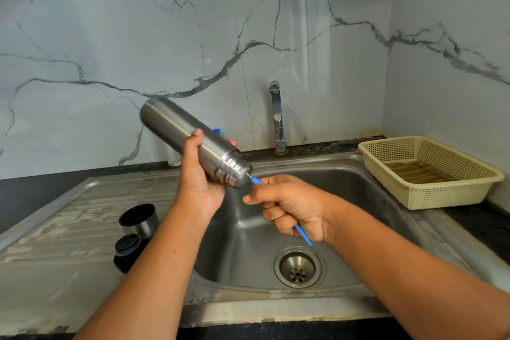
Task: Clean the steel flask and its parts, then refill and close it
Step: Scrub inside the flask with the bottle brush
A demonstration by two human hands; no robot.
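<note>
My left hand (197, 174) grips the steel flask (171, 125) around its lower body and holds it tilted above the sink, its open threaded mouth pointing down to the right. My right hand (292, 207) grips the blue handle of a bottle brush (303, 235); the brush end is pushed into the flask's mouth and is hidden inside. On the steel draining board to the left stand the flask's steel cup lid (139, 219) and its black stopper (128, 251).
The steel sink (356, 232) with its drain (297, 268) lies below my hands. A tap (277, 116) stands at the back wall, with no water running. A beige plastic basket (430, 171) sits on the right counter. Small blue and red items show behind the flask.
</note>
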